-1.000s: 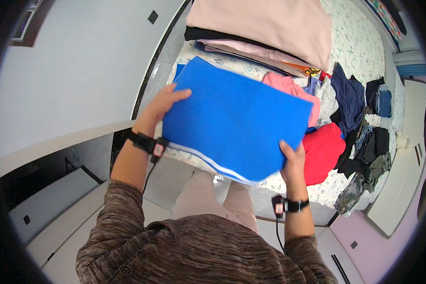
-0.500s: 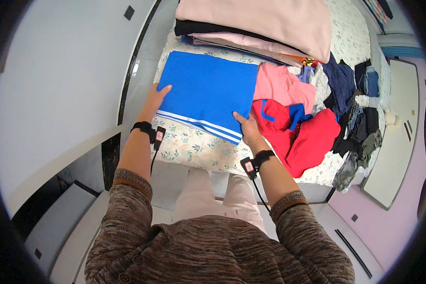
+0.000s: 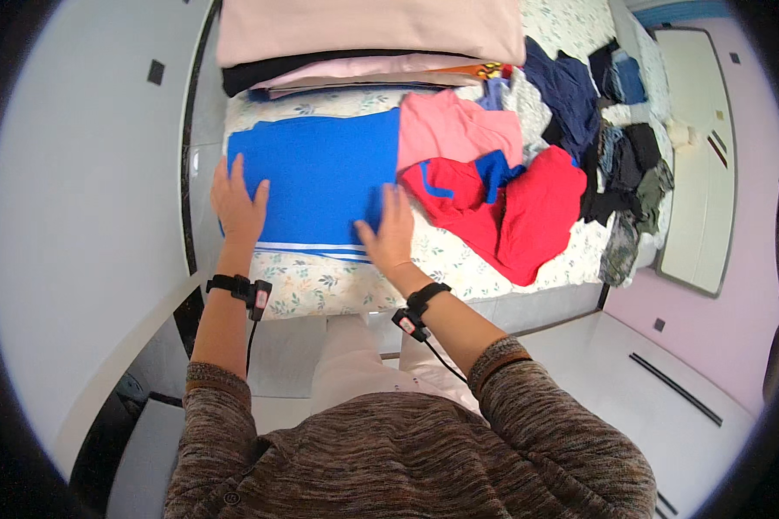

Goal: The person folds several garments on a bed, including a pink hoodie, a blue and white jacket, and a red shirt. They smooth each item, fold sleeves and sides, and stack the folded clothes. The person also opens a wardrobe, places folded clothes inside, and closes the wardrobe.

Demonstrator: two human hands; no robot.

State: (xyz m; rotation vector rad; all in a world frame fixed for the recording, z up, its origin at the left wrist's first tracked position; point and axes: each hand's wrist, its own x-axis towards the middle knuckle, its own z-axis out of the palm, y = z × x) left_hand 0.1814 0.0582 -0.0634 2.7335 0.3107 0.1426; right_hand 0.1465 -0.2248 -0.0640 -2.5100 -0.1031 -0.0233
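A folded blue garment (image 3: pixel 316 173) with white stripes along its near edge lies flat on the bed. My left hand (image 3: pixel 239 204) is on its left edge, fingers spread. At its right near corner is my right hand (image 3: pixel 389 229), fingers stretched out and slightly blurred. Neither hand grips the cloth. Just right of the blue garment lie a pink garment (image 3: pixel 459 130) and a crumpled red garment (image 3: pixel 528 208) with blue trim. Whether the blue piece is a shirt or trousers, I cannot tell.
Behind the blue garment rises a stack of folded clothes (image 3: pixel 372 30), pale pink on top. A navy garment (image 3: pixel 563 91) and a heap of dark clothes (image 3: pixel 627 169) lie farther right on the flowered bedsheet (image 3: pixel 320 281). A white wall panel (image 3: pixel 86 173) stands at the left.
Both hands have loosened from the blue garment's edges and now rest with fingers extended on it. The whole view has shifted, so the bed sits farther left.
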